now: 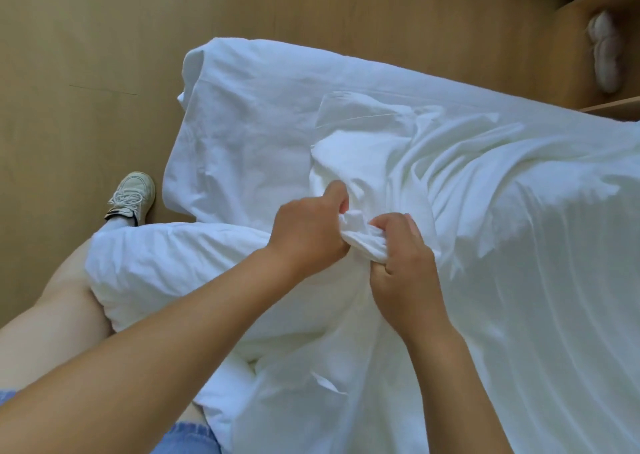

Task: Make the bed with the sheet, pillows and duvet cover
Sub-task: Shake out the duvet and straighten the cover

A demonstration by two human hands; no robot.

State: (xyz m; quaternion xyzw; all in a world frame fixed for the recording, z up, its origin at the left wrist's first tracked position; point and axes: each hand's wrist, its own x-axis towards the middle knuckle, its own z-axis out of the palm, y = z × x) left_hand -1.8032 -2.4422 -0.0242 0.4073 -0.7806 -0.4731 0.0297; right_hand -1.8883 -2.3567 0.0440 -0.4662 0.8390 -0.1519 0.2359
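Observation:
A white sheet [519,245] covers the bed and hangs over its far corner. On it lies a crumpled white duvet cover [367,148]. A soft white duvet or pillow [156,266] bulges against my leg at the bed's near edge. My left hand [308,231] grips a bunched corner of white fabric [360,238], fingers curled round it. My right hand [405,266] pinches the same bunch from the other side. The two hands are almost touching.
Wooden floor [86,72] lies to the left and beyond the bed. My shoe [133,195] stands on it beside the bed corner. A wooden shelf unit [571,55] at the top right holds a whitish bundle [604,55].

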